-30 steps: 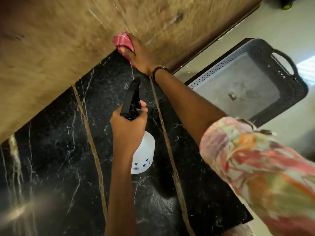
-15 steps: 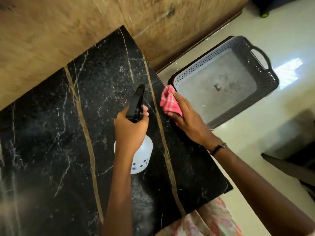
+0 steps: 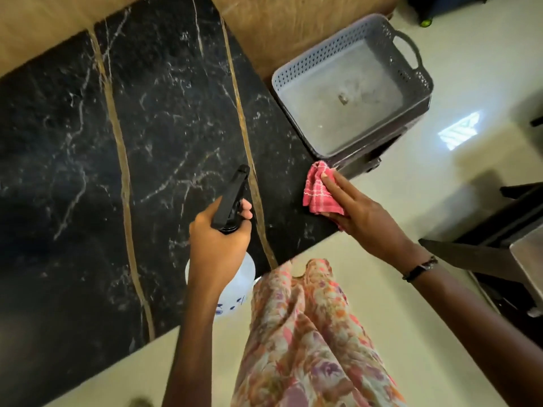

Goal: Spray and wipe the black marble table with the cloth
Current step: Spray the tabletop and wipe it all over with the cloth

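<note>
On the black marble table [image 3: 88, 171], gold-veined, near its right corner: one pink checked cloth [image 3: 318, 190], bunched, lying at the table's edge. Right hand [image 3: 361, 212]: fingers straight and together, pressing flat on the cloth, thumb tucked under its lower edge; dark strap at wrist. Left hand [image 3: 219, 245]: fingers wrapped round the neck of a spray bottle [image 3: 235, 277], black nozzle pointing away over the marble. Bottle body white, blue markings, unreadable. Beside the table, on the floor: grey perforated basket [image 3: 411, 66], no label legible.
</note>
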Demonstrator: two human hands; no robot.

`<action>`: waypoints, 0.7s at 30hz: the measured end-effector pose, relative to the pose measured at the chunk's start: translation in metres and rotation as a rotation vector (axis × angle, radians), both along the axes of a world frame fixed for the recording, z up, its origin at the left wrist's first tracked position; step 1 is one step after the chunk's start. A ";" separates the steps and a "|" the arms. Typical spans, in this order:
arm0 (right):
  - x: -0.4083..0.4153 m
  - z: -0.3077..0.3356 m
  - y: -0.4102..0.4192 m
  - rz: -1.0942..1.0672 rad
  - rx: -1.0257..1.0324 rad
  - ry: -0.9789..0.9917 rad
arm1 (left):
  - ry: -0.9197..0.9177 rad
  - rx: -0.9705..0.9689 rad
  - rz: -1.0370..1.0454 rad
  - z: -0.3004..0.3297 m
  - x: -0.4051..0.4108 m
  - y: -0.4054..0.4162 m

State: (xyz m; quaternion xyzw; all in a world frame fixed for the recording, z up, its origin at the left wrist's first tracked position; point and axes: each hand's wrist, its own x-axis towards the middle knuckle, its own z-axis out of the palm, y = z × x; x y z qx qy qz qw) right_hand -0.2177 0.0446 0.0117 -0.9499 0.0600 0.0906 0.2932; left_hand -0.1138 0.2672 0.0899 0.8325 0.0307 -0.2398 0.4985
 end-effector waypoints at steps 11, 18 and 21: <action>-0.059 -0.123 0.071 -0.190 -0.490 -0.647 | -0.009 0.089 -0.028 -0.040 -0.139 0.055; -0.037 -0.142 0.141 0.253 -0.787 -0.838 | -0.099 0.276 -0.001 -0.073 -0.161 0.087; -0.028 -0.142 0.101 0.286 -0.994 -0.915 | -0.134 0.209 -0.149 -0.075 -0.166 0.100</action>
